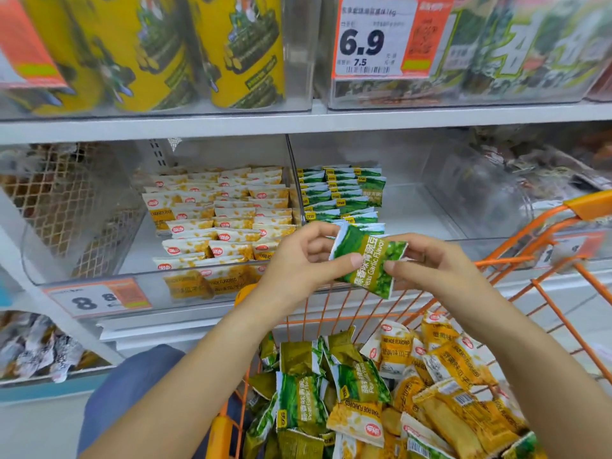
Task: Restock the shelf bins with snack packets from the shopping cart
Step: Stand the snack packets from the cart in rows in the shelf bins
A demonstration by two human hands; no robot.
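Observation:
Both hands hold a small stack of green pea packets [367, 260] above the cart's front edge, in front of the clear shelf bin [430, 241]. My left hand [304, 260] pinches the stack's left side and my right hand [427, 263] pinches its right side. Behind them, rows of green packets [337, 193] fill the left part of that bin. The bin to the left holds yellow packets [225, 220] in neat rows. Below, the orange shopping cart [543, 293] carries a loose heap of green packets [308, 392] and yellow packets [440, 376].
A clear divider [296, 183] separates the yellow and green bins. The right part of the green bin [417, 207] is bare. Yellow tubes [238, 51] stand on the shelf above. Price tags [374, 38] hang on the bin fronts. A wire mesh bin [66, 200] sits left.

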